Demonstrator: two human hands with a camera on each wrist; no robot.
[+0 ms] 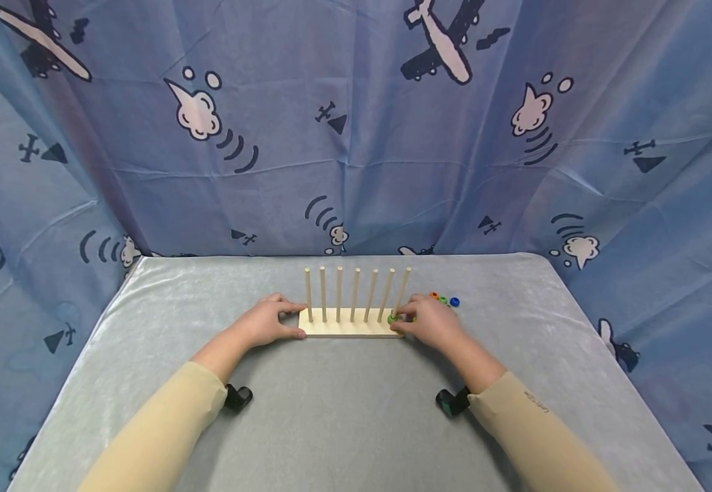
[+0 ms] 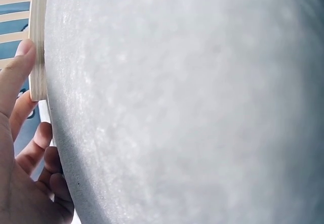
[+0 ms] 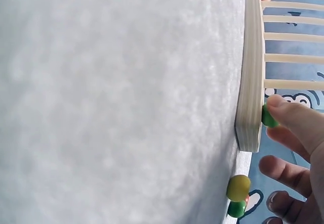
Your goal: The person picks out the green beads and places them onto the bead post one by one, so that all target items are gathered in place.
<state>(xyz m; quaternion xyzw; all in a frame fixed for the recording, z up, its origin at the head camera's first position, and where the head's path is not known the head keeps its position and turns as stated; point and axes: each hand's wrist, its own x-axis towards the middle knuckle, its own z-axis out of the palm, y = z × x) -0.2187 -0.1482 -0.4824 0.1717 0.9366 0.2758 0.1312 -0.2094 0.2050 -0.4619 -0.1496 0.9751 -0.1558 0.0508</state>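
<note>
A pale wooden peg board [image 1: 344, 331] with several upright pegs stands on the table. Its left end is held by my left hand [image 1: 265, 322], thumb at the front edge and a finger behind. In the left wrist view the thumb [image 2: 25, 49] lies against the board's edge, with the other fingers loosely bent. At the board's right end, my right hand [image 1: 434, 322] pinches a green bead [image 3: 269, 117] between thumb and index finger, low at the foot of the rightmost peg. The fingers partly cover this bead. No beads show on the other pegs.
Loose beads lie beyond the right hand, among them a blue bead [image 1: 455, 301] and an orange-red bead [image 1: 434, 295]. A yellow bead [image 3: 238, 188] shows in the right wrist view. Grey cloth covers the table [image 1: 344, 410]; a blue patterned curtain [image 1: 282, 137] hangs around it.
</note>
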